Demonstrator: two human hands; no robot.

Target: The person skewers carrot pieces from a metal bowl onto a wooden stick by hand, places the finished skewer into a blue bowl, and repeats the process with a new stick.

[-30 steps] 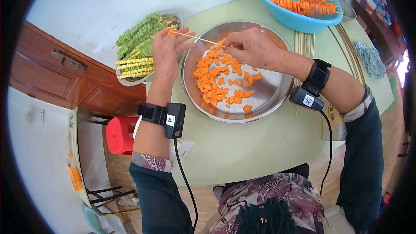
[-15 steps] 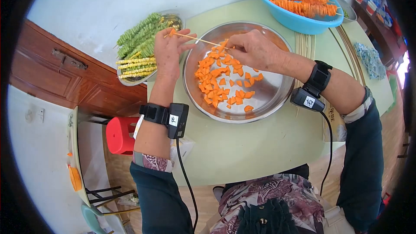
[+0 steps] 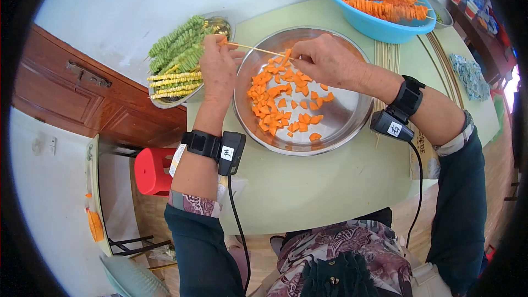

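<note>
A thin bamboo skewer (image 3: pixel 256 49) stretches between my two hands over the left side of a wide steel basin (image 3: pixel 352 124). My left hand (image 3: pixel 218 71) has its fingers closed around the skewer's left end, where an orange carrot piece (image 3: pixel 222 42) shows at the fingertips. At the other end, my right hand (image 3: pixel 327 61) pinches a carrot slice (image 3: pixel 287 55) right at the skewer's tip. Below, many cut carrot pieces (image 3: pixel 269 104) lie loose in the basin, mostly on its left half.
Left of the basin, a tray holds green and yellow vegetable skewers (image 3: pixel 176 80). A blue basin (image 3: pixel 379 32) with carrot skewers (image 3: pixel 385 10) stands at the back right. Bare bamboo sticks (image 3: pixel 388 55) lie beneath it. A red stool (image 3: pixel 151 171) is beside the table (image 3: pixel 308 192).
My left hand has shifted slightly right and its fingers have closed in more around the skewer's end. My right hand has moved only a little.
</note>
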